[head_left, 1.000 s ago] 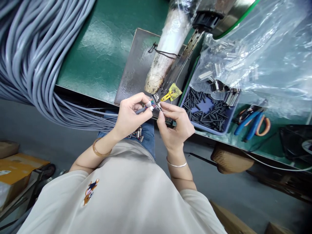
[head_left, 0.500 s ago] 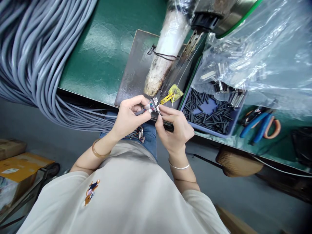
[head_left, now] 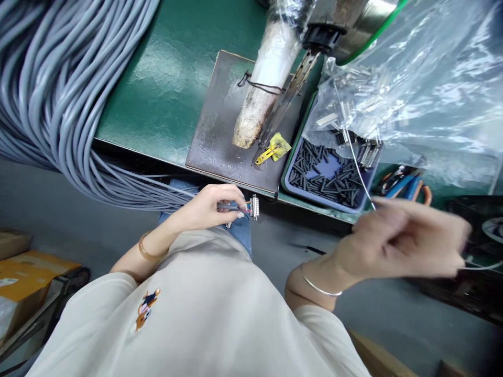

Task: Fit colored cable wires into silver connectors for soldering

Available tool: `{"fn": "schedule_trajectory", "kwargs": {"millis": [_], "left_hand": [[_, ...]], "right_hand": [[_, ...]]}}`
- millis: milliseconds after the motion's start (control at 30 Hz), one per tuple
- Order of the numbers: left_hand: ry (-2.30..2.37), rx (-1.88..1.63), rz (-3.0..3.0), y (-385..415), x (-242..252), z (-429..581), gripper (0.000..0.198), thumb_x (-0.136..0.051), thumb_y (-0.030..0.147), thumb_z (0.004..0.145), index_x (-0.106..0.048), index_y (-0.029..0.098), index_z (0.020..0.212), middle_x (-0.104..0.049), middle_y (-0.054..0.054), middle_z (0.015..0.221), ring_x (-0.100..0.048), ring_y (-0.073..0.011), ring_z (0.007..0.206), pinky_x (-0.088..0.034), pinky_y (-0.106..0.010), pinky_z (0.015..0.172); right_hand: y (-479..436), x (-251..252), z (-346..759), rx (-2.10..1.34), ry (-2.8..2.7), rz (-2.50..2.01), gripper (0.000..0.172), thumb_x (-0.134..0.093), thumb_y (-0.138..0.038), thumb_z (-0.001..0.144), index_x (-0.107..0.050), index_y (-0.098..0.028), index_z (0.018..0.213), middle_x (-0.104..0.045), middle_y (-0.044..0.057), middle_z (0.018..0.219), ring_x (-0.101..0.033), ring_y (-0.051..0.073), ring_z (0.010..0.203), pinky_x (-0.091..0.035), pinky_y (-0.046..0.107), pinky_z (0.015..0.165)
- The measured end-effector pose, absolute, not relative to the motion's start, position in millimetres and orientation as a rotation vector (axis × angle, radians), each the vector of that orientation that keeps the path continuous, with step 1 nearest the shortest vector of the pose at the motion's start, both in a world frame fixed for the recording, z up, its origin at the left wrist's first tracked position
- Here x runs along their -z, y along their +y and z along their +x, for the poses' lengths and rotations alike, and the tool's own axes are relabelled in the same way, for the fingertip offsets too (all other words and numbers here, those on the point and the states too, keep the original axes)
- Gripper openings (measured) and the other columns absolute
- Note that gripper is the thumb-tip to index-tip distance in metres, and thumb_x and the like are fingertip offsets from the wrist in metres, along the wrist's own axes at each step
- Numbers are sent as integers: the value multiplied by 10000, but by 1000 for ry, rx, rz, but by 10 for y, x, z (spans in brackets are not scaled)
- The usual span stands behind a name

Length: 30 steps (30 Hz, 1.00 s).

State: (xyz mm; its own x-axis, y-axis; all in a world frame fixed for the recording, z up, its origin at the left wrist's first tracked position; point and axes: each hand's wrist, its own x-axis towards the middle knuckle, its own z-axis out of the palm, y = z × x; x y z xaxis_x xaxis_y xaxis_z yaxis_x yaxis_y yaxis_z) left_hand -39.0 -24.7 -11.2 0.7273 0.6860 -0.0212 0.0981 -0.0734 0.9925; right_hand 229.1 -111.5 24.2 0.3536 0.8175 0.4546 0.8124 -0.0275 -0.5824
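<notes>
My left hand (head_left: pixel 220 207) is closed around the end of a grey cable (head_left: pixel 228 208), in front of the bench edge. Short coloured wires run from that cable into a metal multi-pin connector (head_left: pixel 255 207), which sticks out to the right past my fingertips. Off to the right, my right hand (head_left: pixel 408 238) is blurred by motion, its fingers curled in a pinch. A thin, silvery solder wire (head_left: pixel 356 157) stretches from these fingers up toward the machine at the back. On the dark plate (head_left: pixel 212 131) lies a yellow piece (head_left: pixel 267 153) below the soldering iron's perforated metal shaft (head_left: pixel 302 73).
A plastic-wrapped tube (head_left: pixel 261 89) reaches down over the plate. Right of it, a blue tray (head_left: pixel 291 186) holds short black sleeves, with a clear bag (head_left: pixel 424 94) of connectors above. Blue-and-orange-handled pliers (head_left: pixel 408 186) lie beside the tray. Grey cables (head_left: pixel 58 94) are heaped at left.
My right hand has moved far right, away from the connector, drawing the solder wire along. My left hand has lowered the cable and connector from above the plate to in front of the bench edge.
</notes>
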Motion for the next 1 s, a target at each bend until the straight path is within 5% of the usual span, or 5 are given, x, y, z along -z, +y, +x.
{"fn": "schedule_trajectory", "kwargs": {"millis": [100, 233, 533, 700, 1000], "left_hand": [[609, -507, 1373, -207, 156, -511, 173, -725, 204, 836, -792, 136, 979, -734, -108, 1022, -701, -128, 794, -571, -209, 666], [678, -605, 1103, -189, 164, -550, 291, -807, 311, 812, -754, 115, 1021, -764, -90, 920, -710, -112, 652, -619, -236, 664], [830, -831, 1079, -300, 67, -383, 217, -834, 300, 744, -760, 101, 789, -700, -31, 696, -433, -14, 471, -309, -154, 419], [825, -841, 1119, -309, 81, -325, 245, -829, 333, 739, -769, 104, 801, -739, -59, 787, -531, -52, 575, -414, -170, 522], [822, -867, 1229, -318, 104, -329, 196, -783, 308, 790, -780, 114, 816, -742, -55, 794, -526, -62, 592, -403, -176, 529]], "right_hand": [[-834, -207, 2411, 78, -1573, -1946, 153, -695, -319, 897, -719, -208, 794, -664, 30, 735, -542, 154, 634, -371, 329, 642], [-500, -34, 2616, -113, -1624, -2087, 74, -787, -231, 814, -727, -218, 772, -677, 24, 800, -466, 134, 613, -343, 328, 672], [-796, -350, 2106, -195, -1286, -1777, 94, -689, -317, 906, -721, -230, 917, -688, 14, 852, -454, 106, 546, -321, 296, 535], [-908, -327, 1617, -662, -1425, -1560, 117, -706, -309, 907, -720, -208, 850, -669, 3, 840, -460, 79, 574, -306, 256, 499], [-811, -237, 1511, -659, -1523, -1549, 181, -645, -308, 956, -656, -199, 811, -601, -17, 775, -395, 69, 555, -294, 254, 509]]}}
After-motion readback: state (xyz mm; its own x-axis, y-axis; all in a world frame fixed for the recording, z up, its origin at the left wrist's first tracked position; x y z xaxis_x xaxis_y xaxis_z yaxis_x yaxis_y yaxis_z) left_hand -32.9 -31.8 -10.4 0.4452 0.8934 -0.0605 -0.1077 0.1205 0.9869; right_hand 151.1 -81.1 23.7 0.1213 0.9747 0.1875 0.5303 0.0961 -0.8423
